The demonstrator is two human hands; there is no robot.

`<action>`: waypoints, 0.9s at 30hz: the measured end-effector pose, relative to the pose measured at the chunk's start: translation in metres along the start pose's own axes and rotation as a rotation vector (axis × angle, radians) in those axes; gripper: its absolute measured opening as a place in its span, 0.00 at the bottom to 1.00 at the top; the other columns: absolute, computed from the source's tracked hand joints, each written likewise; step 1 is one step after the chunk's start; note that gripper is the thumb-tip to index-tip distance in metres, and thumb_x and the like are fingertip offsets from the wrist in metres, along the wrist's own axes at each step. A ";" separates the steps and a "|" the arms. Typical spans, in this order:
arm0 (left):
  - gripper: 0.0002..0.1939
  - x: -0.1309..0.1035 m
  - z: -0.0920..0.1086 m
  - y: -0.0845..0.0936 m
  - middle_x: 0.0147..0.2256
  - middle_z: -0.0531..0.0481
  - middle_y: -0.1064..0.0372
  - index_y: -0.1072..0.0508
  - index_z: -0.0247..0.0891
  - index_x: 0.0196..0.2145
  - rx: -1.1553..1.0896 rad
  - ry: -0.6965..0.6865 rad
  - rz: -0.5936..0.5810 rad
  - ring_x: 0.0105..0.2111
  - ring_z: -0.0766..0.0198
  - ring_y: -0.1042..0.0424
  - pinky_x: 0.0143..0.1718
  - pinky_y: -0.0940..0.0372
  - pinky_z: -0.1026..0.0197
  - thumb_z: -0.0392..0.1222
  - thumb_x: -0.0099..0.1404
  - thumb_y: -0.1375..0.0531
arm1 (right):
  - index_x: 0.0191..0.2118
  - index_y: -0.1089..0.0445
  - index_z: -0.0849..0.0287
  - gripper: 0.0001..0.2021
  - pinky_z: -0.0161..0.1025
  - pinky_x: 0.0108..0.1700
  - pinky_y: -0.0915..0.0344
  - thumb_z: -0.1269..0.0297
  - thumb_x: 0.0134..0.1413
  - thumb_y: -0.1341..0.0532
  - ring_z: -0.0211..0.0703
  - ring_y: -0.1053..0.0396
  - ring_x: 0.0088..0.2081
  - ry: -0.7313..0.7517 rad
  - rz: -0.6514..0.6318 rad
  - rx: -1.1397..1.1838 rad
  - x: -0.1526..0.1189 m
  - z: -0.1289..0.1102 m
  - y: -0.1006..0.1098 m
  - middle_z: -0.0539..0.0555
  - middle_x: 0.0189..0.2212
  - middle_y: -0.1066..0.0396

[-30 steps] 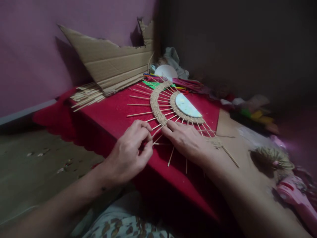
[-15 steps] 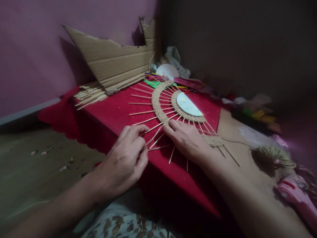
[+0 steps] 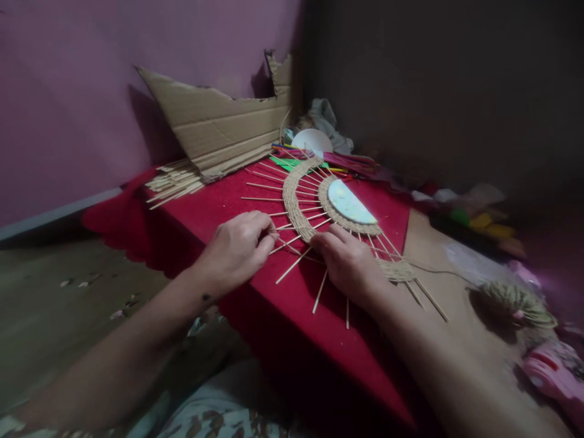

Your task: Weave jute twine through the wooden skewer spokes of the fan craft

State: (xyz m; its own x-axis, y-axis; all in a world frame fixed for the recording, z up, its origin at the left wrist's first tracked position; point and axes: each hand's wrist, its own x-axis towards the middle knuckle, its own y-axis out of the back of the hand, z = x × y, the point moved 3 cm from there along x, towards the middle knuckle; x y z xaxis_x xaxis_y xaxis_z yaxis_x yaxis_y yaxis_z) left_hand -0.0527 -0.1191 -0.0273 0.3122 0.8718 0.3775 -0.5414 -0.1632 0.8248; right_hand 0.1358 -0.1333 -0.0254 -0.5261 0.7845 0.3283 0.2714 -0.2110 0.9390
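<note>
A half-round piece with a pale blue centre (image 3: 350,202) and thin sticks fanning outward lies on the red cloth. A woven twine band (image 3: 292,198) curves across its sticks. My left hand (image 3: 239,249), at the left edge of the piece, pinches a strand of twine (image 3: 289,246) beside the stick ends. My right hand (image 3: 351,264) is closed on the lower end of the woven band, its fingertips pressed over the sticks. Another woven stretch (image 3: 396,271) shows just right of that hand.
Cardboard (image 3: 223,125) leans on the wall behind a bundle of sticks (image 3: 176,181). A white bowl (image 3: 312,141) stands at the back. A twine coil (image 3: 513,304) and a pink tool (image 3: 554,371) lie at the right.
My left hand has moved up slightly, and the twine it pinches now crosses over the sticks near the band's end. My right hand stays at the band. The view has shifted slightly.
</note>
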 end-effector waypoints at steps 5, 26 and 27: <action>0.09 0.019 -0.005 0.001 0.29 0.49 0.29 0.29 0.37 0.29 0.046 0.055 0.062 0.28 0.64 0.34 0.31 0.41 0.61 0.39 0.62 0.48 | 0.46 0.30 0.60 0.17 0.37 0.34 0.39 0.72 0.61 0.54 0.41 0.36 0.35 -0.021 -0.008 0.067 0.000 -0.001 0.001 0.56 0.35 0.33; 0.07 0.029 -0.015 0.000 0.24 0.52 0.29 0.26 0.35 0.29 -0.194 0.206 0.129 0.24 0.67 0.35 0.29 0.42 0.63 0.35 0.58 0.44 | 0.44 0.27 0.52 0.13 0.36 0.31 0.46 0.66 0.61 0.48 0.40 0.33 0.33 -0.089 -0.187 -0.068 0.049 -0.008 0.002 0.53 0.36 0.30; 0.07 0.029 -0.015 0.000 0.25 0.52 0.29 0.26 0.35 0.29 -0.205 0.200 0.136 0.24 0.67 0.35 0.29 0.41 0.63 0.35 0.58 0.45 | 0.43 0.27 0.53 0.13 0.36 0.30 0.48 0.65 0.61 0.48 0.39 0.34 0.33 -0.080 -0.203 -0.089 0.054 -0.010 0.000 0.53 0.36 0.30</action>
State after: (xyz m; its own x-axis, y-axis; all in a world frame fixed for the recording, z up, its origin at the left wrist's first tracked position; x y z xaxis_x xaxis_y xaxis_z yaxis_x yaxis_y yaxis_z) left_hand -0.0556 -0.0873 -0.0229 0.0775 0.9251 0.3718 -0.7199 -0.2061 0.6628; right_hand 0.0996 -0.0966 -0.0063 -0.4958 0.8592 0.1261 0.0926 -0.0921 0.9914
